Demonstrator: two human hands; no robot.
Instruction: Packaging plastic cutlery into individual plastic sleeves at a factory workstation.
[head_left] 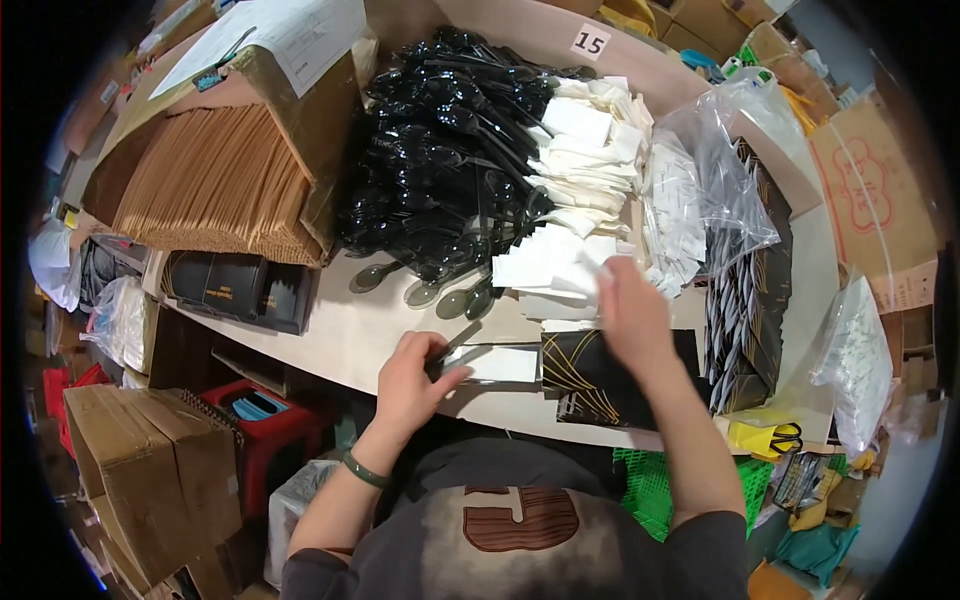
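My left hand (408,378) is closed around a dark plastic spoon (460,343), part of it hidden by the fingers. Beneath it, a white slip (500,363) lies at the table's near edge, beside black sleeves with gold lines (585,375). My right hand (636,312) reaches over these sleeves, its fingers pinched at a white paper packet (592,268) on the near end of the white packet pile (580,180). Left of that pile, a large heap of black spoons (440,150) covers the table, with several loose ones at its near side.
A carton of upright brown sheets (210,185) stands at the left on black boxes (235,290). To the right are a clear bag (725,190) of white packets and a row of black sleeves (745,330). A raised rim (680,75) borders the table. Below are a red stool (265,420) and green basket (645,490).
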